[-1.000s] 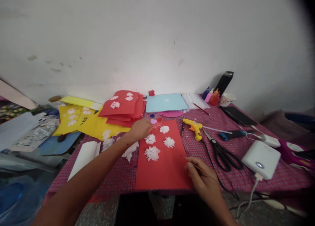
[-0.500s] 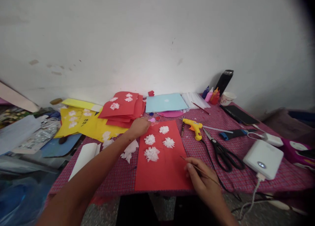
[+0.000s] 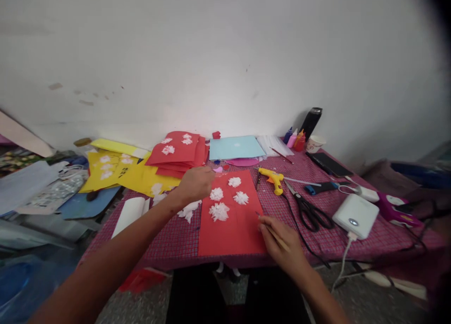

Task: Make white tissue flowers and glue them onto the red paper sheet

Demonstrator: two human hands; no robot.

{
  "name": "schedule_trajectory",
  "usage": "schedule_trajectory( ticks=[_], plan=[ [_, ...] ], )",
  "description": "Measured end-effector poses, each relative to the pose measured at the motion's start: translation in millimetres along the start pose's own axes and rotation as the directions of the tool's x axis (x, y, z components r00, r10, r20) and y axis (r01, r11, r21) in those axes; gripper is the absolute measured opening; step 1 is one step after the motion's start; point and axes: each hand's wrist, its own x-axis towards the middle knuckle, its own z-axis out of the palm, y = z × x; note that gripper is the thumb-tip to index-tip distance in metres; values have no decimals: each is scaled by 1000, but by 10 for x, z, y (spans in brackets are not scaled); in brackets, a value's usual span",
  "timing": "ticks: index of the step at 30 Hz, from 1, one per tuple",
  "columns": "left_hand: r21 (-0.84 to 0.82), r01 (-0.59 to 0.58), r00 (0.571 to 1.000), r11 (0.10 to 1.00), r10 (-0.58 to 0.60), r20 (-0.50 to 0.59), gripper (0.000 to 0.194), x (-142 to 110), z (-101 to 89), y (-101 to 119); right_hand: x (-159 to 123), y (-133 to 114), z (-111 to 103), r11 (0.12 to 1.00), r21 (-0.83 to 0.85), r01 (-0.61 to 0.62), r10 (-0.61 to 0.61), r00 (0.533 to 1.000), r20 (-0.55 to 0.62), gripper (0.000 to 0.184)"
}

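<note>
A red sheet of card [image 3: 230,237] lies in front of me with several white crumpled-paper flowers [image 3: 219,211] on it. My right hand [image 3: 286,244] rests at the card's lower right and grips a thin paintbrush [image 3: 278,238], its tip over the card. My left hand [image 3: 197,184] is at the card's upper left edge with the fingers curled; whatever they hold is hidden. Just beyond it are blobs of pink [image 3: 218,169], blue and red paint. Torn white tissue paper [image 3: 189,211] lies below the left wrist.
Right of the card are a yellow glue gun [image 3: 274,179], black-handled scissors [image 3: 312,213], a white power bank [image 3: 355,216] and a phone [image 3: 329,164]. Behind lie red cards [image 3: 176,151] and a light blue sheet [image 3: 237,147]. Paint bottles [image 3: 293,138] and a black flask [image 3: 312,122] stand back right.
My left hand has drawn slightly left and back from the paint blobs. My right hand, with the paintbrush, has shifted a little up and left in view. The camera view has moved slightly.
</note>
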Motion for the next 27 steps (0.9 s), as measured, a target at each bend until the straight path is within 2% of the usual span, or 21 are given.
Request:
schedule_trajectory(
  ticks=[3, 5, 6, 7, 8, 9, 11, 12, 14, 15, 17, 18, 19, 22, 25, 27],
  plan=[
    [-13, 13, 1000, 1000, -14, -20, 19, -391, -152, 228, -32, 8, -35, 999, -1, 50, -50, 999, 10, 16],
    [-63, -133, 990, 989, 130, -48, 13, -649, -212, 499, -56, 8, -55, 999, 4, 52, -52, 998, 23, 18],
    [-105, -251, 966, 962, 242, -87, 10, -759, -235, 662, -67, 4, -61, 999, 4, 46, -46, 998, 30, 18],
    [-135, -381, 922, 915, 365, -130, 10, -851, -253, 833, -76, -3, -66, 999, 4, 39, -39, 998, 39, 19],
    [-156, -513, 856, 844, 492, -156, 11, -920, -265, 1002, -83, -13, -71, 999, 4, 33, -34, 998, 44, 19],
    [-157, -596, 799, 787, 564, -207, 14, -966, -270, 1157, -90, -26, -76, 999, 3, 33, -34, 998, 46, 20],
    [-180, -658, 750, 731, 615, -242, 18, -995, -251, 1398, -105, -57, -96, 999, -1, 38, -38, 998, 51, 19],
    [-193, -661, 747, 725, 615, -251, 18, -989, -228, 1474, -115, -73, -116, 999, -5, 39, -38, 997, 64, 19],
    [-228, -621, 782, 750, 577, -236, 10, -969, -159, 1541, -142, -97, -181, 999, -14, 40, -39, 992, 121, 20],
    [-252, -569, 821, 782, 527, -220, 10, -970, -117, 1541, -159, -103, -227, 999, -19, 42, -38, 987, 157, 21],
    [-305, -410, 910, 860, 364, -197, 24, -1012, -22, 1506, -194, -94, -342, 998, -36, 42, -34, 977, 210, 23],
    [-326, -310, 946, 893, 254, -203, 30, -1050, 28, 1482, -208, -79, -406, 998, -50, 37, -25, 975, 222, 24],
    [-332, -224, 963, 916, 155, -220, 34, -1097, 80, 1459, -214, -57, -471, 997, -69, 26, -10, 973, 229, 24],
    [-339, -76, 973, 938, -4, -229, 36, -1232, 222, 1421, -157, 25, -639, 990, -135, -30, 61, 970, 233, 26],
    [-329, -28, 965, 944, -60, -255, 35, -1299, 316, 1443, 37, 78, -713, 977, -210, -49, 108, 954, 280, 27],
    [-326, -7, 962, 945, -84, -262, 34, -1306, 349, 1479, 218, 82, -702, 962, -273, 0, 106, 922, 373, 27]
  ],
)
